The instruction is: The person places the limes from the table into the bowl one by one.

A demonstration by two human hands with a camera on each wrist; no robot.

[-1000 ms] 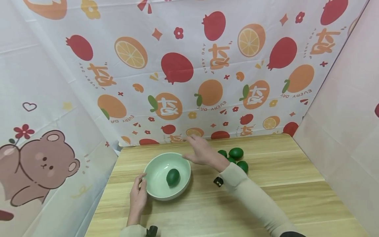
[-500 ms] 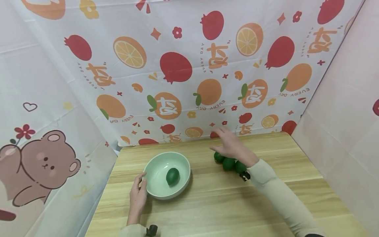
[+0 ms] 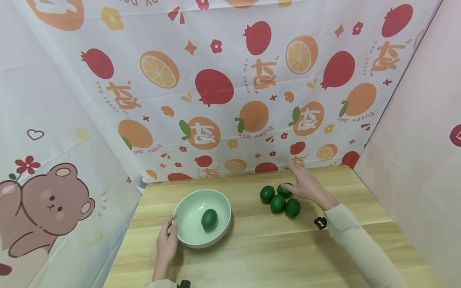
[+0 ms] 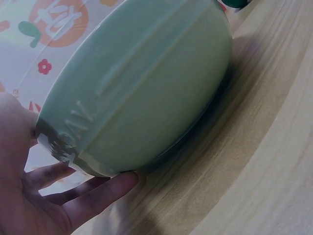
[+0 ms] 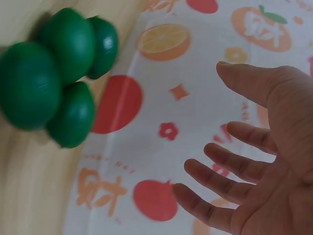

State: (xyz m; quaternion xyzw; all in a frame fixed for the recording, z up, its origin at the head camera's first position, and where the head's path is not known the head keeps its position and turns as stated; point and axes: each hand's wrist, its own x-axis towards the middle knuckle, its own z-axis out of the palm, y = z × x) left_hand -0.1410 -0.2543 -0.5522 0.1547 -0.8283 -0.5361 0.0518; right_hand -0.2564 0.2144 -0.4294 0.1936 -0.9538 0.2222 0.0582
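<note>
A pale green bowl (image 3: 194, 236) sits on the wooden table with one dark green lime (image 3: 209, 219) inside. My left hand (image 3: 167, 242) rests against the bowl's left side, its fingers lying along the outer wall. In the left wrist view, extended fingers (image 4: 100, 198) touch the bowl's outside (image 4: 156, 93) low down. My right hand (image 3: 307, 185) hovers beside a cluster of several green limes (image 3: 277, 204), fingers spread and nothing in them. It partly overlaps the rear lime (image 3: 284, 189) in the head view. The right wrist view shows a gap between this hand (image 5: 279, 156) and the limes (image 5: 68, 46).
A fruit-printed cloth (image 3: 216, 120) hangs behind the table (image 3: 252, 256). Plain and bear-printed cloths (image 3: 54, 208) close off the sides. The limes sit to the right of the bowl, near the table's back edge.
My right hand has moved right, from beside the bowl's rim to over the limes, then to their right side. The left hand stays at the bowl. The head view has shifted slightly.
</note>
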